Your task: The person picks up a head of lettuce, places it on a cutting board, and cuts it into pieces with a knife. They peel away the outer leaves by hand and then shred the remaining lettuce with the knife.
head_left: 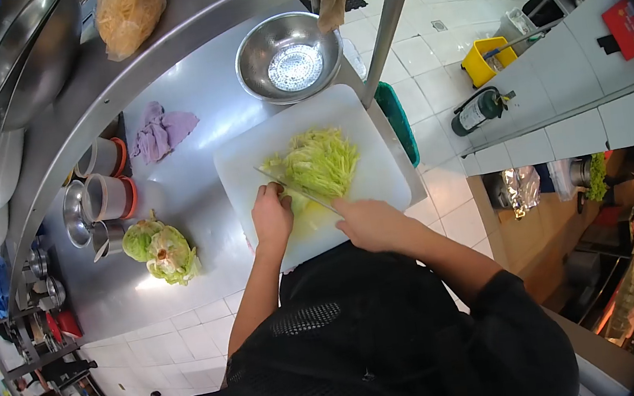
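A white cutting board [237,159] lies on the steel counter in front of me, with a heap of shredded lettuce [322,162] on it. My right hand [372,224] grips the handle of a kitchen knife [304,193], its blade slanting up and left along the near side of the heap. Beside the blade, toward its tip, my left hand [272,213] has its fingers curled in. Whatever sits under those fingertips is hidden. Paler lettuce pieces lie between the two hands. Left of the board, whole lettuce heads [169,252] rest on the counter.
A steel bowl [248,72] stands beyond the board, and a purple cloth [158,130] lies to its left. Several containers [105,197] line the counter's left side. A steel shelf [230,9] overhangs the back. A green bin [396,121] is at the right edge. Other people are farther off.
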Action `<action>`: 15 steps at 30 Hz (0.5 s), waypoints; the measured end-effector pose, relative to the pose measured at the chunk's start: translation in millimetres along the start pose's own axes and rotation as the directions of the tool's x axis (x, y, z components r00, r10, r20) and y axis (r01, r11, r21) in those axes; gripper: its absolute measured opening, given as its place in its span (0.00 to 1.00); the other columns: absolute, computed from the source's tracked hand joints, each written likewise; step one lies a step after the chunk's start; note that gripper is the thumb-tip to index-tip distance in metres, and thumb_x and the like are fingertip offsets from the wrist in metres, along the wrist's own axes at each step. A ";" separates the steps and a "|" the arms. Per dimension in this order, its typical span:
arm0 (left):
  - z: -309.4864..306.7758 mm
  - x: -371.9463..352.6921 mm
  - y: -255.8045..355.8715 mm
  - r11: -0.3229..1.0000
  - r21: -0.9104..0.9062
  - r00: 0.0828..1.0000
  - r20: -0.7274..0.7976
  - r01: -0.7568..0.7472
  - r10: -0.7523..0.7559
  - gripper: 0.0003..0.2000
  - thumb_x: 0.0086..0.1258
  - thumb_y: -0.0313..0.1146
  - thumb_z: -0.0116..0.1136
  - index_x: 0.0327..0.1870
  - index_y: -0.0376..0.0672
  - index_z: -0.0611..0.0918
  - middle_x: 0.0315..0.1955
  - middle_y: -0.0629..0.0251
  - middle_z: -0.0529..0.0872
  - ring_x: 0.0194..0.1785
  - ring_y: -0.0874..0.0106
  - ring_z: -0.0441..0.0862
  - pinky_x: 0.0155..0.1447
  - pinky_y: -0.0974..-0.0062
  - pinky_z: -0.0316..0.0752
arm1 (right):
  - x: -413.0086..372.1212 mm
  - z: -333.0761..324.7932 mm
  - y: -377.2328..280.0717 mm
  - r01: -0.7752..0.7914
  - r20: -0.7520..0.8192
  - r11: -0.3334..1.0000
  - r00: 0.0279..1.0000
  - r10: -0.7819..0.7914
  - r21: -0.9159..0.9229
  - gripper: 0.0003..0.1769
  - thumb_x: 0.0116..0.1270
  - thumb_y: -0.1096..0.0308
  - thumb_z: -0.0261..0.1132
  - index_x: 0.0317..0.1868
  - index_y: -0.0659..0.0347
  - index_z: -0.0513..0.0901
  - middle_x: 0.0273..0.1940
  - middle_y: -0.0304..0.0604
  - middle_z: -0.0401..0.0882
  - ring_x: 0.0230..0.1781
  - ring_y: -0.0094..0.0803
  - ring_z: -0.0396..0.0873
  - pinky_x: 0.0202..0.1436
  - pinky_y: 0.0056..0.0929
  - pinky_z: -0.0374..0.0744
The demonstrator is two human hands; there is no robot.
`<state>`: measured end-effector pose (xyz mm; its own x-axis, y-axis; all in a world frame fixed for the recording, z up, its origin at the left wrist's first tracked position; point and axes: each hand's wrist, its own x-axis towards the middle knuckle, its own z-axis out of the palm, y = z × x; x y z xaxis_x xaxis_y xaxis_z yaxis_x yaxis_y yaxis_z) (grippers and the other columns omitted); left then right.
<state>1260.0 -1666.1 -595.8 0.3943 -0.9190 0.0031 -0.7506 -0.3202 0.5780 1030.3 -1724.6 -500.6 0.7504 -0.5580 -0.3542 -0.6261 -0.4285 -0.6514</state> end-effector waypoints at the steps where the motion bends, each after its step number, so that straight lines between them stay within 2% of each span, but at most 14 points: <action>1: -0.9 0.1 2.2 1.000 -0.005 1.000 -0.004 0.003 -0.004 0.09 0.67 0.26 0.66 0.47 0.40 0.85 0.42 0.53 0.84 0.46 0.48 0.86 0.49 0.51 0.81 | -14.3 -5.6 -3.7 -0.035 0.042 0.999 0.998 0.036 -0.008 0.17 0.78 0.64 0.61 0.60 0.64 0.74 0.41 0.64 0.87 0.45 0.64 0.86 0.50 0.61 0.81; 3: -1.6 -2.7 5.7 1.000 0.006 1.000 -0.007 0.027 -0.027 0.11 0.67 0.26 0.66 0.50 0.40 0.84 0.42 0.53 0.84 0.45 0.48 0.86 0.49 0.50 0.81 | -18.1 8.7 5.8 -0.065 0.095 0.997 0.993 0.067 -0.033 0.18 0.78 0.64 0.61 0.61 0.64 0.74 0.41 0.64 0.87 0.45 0.63 0.86 0.50 0.60 0.81; 5: -1.4 -5.7 6.5 0.999 0.012 0.999 -0.003 0.042 -0.042 0.10 0.68 0.25 0.65 0.49 0.39 0.84 0.42 0.53 0.84 0.45 0.48 0.86 0.49 0.50 0.81 | 5.0 54.2 36.9 -0.080 0.023 0.996 0.997 0.079 0.025 0.18 0.78 0.64 0.62 0.62 0.64 0.75 0.41 0.63 0.87 0.44 0.64 0.86 0.50 0.61 0.81; 8: 3.5 -11.3 5.2 1.000 0.013 0.999 -0.041 0.013 -0.012 0.07 0.69 0.23 0.63 0.46 0.38 0.85 0.43 0.53 0.85 0.46 0.48 0.86 0.49 0.50 0.81 | 32.0 54.6 34.9 -0.056 -0.027 0.998 0.998 0.057 0.015 0.18 0.77 0.64 0.62 0.62 0.63 0.74 0.39 0.61 0.87 0.44 0.64 0.86 0.49 0.61 0.81; 11: 7.1 -14.7 0.3 0.997 0.001 0.992 -0.099 -0.075 0.074 0.06 0.70 0.21 0.60 0.45 0.37 0.85 0.45 0.53 0.85 0.46 0.48 0.86 0.50 0.51 0.81 | 27.6 30.3 24.8 0.017 -0.087 1.000 0.996 -0.018 -0.017 0.16 0.77 0.64 0.62 0.59 0.63 0.74 0.38 0.60 0.87 0.42 0.63 0.86 0.48 0.61 0.81; 15: 3.7 -21.6 0.7 0.995 -0.035 0.989 -0.122 -0.091 0.086 0.06 0.71 0.20 0.59 0.45 0.36 0.85 0.46 0.52 0.85 0.46 0.46 0.85 0.50 0.51 0.81 | -9.9 -8.8 -3.5 0.044 -0.027 0.998 0.999 -0.045 -0.037 0.16 0.78 0.63 0.62 0.58 0.63 0.74 0.37 0.61 0.87 0.41 0.65 0.86 0.45 0.61 0.80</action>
<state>1249.0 -1647.4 -598.5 0.3901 -0.9081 0.1524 -0.7641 -0.2270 0.6038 1023.1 -1723.8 -488.9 0.7717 -0.5574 -0.3063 -0.6001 -0.4784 -0.6411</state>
